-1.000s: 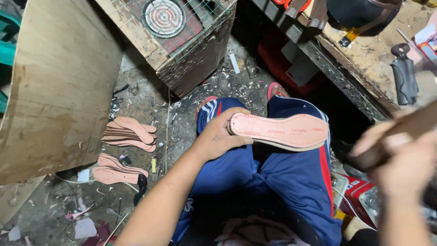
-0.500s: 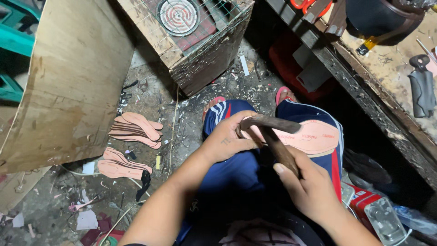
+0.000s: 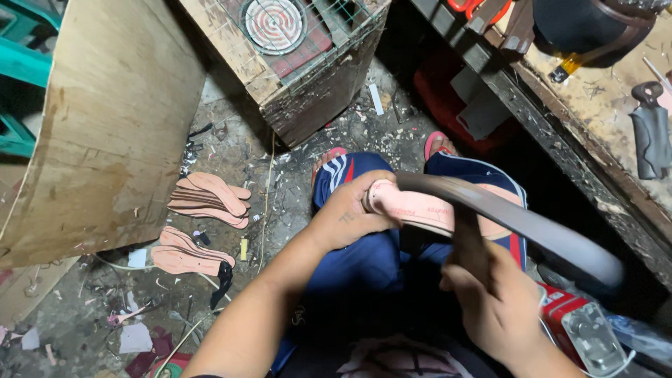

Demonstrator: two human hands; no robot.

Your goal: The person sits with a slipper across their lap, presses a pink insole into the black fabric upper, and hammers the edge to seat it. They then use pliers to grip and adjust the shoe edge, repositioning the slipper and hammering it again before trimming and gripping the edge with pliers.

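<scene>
The right hand (image 3: 493, 304) is nearest the camera. Its grip is closed tight around the handle of a long dark tool (image 3: 518, 220), which looks blurry. The tool lies across the pink shoe sole (image 3: 427, 208).

Just past the right hand, the pink shoe sole rests on the knees in blue trousers (image 3: 364, 259). The left hand (image 3: 350, 213) has its grip curled shut around the sole's left end.

To the left of the sole, on the dirty floor (image 3: 294, 196), lie two small piles of more soles (image 3: 206, 199). Next to them leans a big wooden board (image 3: 105, 126).

Farther away than the sole stands a wooden box (image 3: 308, 77) with wire mesh on top. To the right of the sole, a dusty worktop (image 3: 602, 98) holds a dark tool handle (image 3: 651, 133).
</scene>
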